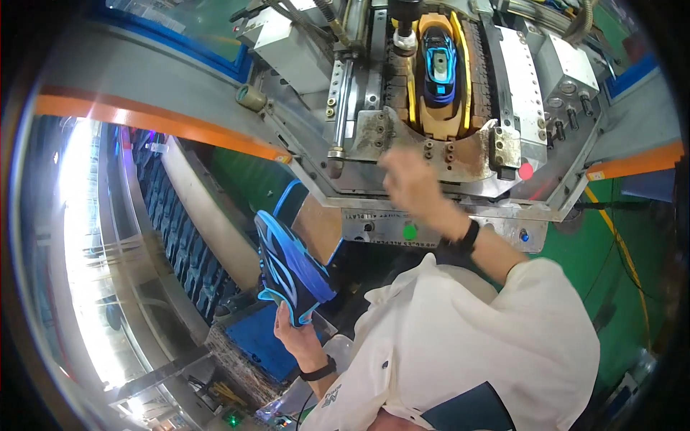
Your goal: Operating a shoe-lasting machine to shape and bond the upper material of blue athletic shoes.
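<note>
My left hand (291, 332) grips a blue and black shoe (291, 258) by its light-blue collar, with its toe pointing up and away from me. My right hand (413, 183) hovers at the front edge of the machine. It is smeared by motion, so its fingers cannot be made out, and nothing shows in it. Beyond it, a second blue and black shoe (440, 68) sits in the machine's tan cradle (437, 123) between yellow side pads (468, 72). A metal press rod (405, 43) hangs at the cradle's left.
The steel machine (359, 169) fills the upper middle, with orange bars (165, 126) on both sides. At the left runs a conveyor (180, 208) of dark ridged links. A blue-topped stand (262, 341) is below the held shoe. A green button (410, 231) and a red one (526, 171) face me.
</note>
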`<action>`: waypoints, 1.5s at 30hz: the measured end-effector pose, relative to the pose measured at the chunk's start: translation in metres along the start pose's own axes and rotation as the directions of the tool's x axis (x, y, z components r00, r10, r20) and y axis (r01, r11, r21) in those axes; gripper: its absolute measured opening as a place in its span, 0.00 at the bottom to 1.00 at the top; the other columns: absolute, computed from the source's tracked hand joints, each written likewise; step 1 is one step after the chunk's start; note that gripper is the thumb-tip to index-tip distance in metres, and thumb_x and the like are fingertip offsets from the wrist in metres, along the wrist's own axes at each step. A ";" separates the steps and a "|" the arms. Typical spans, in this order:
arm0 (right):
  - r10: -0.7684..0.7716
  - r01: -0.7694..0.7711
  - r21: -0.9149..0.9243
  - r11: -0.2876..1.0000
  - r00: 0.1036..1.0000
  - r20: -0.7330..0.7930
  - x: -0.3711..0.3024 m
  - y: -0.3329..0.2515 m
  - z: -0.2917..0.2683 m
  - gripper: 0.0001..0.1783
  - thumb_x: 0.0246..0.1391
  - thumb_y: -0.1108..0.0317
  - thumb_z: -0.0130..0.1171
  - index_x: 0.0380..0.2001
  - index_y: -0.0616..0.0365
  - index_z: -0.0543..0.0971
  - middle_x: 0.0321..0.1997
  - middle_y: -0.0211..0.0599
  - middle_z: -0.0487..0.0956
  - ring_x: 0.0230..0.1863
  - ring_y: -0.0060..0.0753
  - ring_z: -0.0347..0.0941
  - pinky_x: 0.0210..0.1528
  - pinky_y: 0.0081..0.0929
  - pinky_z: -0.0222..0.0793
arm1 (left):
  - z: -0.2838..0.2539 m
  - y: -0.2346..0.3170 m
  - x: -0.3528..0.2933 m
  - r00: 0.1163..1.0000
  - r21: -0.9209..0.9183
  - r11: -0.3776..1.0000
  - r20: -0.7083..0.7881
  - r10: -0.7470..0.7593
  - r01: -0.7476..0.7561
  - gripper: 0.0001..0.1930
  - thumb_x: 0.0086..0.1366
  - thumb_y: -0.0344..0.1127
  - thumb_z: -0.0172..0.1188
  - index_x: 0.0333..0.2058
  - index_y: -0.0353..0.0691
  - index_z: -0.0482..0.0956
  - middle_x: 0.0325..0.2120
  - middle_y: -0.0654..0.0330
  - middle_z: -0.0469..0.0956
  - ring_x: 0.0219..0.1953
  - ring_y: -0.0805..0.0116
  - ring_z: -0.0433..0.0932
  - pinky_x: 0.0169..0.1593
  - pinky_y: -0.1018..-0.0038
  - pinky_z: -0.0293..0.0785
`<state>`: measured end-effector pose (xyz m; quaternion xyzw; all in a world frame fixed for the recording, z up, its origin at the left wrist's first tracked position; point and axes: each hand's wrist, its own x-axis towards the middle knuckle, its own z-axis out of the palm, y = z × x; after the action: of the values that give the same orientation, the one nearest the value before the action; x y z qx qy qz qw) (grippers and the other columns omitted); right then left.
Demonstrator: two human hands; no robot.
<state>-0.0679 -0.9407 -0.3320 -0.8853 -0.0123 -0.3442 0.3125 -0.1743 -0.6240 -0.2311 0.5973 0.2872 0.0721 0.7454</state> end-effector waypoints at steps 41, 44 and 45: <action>-0.176 0.282 0.448 0.848 0.949 -0.263 0.036 0.005 -0.039 0.16 0.45 0.73 0.66 0.40 0.57 0.76 0.32 0.40 0.79 0.28 0.35 0.75 0.31 0.31 0.73 | -0.025 -0.047 -0.028 0.990 -0.153 0.982 -0.071 -0.125 0.113 0.11 0.62 0.35 0.60 0.38 0.33 0.78 0.39 0.57 0.77 0.41 0.63 0.78 0.42 0.60 0.77; 0.328 -0.194 0.475 0.858 0.919 -0.219 0.150 0.117 -0.096 0.20 0.46 0.68 0.69 0.42 0.61 0.75 0.36 0.41 0.79 0.37 0.38 0.77 0.39 0.32 0.74 | -0.012 -0.053 -0.019 0.992 -0.129 0.984 -0.003 -0.125 0.124 0.12 0.62 0.35 0.60 0.40 0.32 0.77 0.40 0.56 0.78 0.42 0.62 0.78 0.42 0.59 0.77; 0.296 -0.168 0.466 0.869 0.931 -0.216 0.149 0.104 -0.105 0.21 0.46 0.68 0.69 0.43 0.61 0.75 0.36 0.41 0.79 0.37 0.38 0.76 0.40 0.32 0.73 | -0.027 -0.045 -0.031 0.994 -0.171 0.981 -0.058 -0.098 0.087 0.12 0.62 0.35 0.60 0.40 0.32 0.77 0.40 0.56 0.78 0.42 0.62 0.78 0.43 0.59 0.77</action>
<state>0.0074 -1.1124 -0.2370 -0.7287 0.0619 -0.4137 0.5423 -0.2244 -0.6272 -0.2658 0.5157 0.3319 0.0810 0.7857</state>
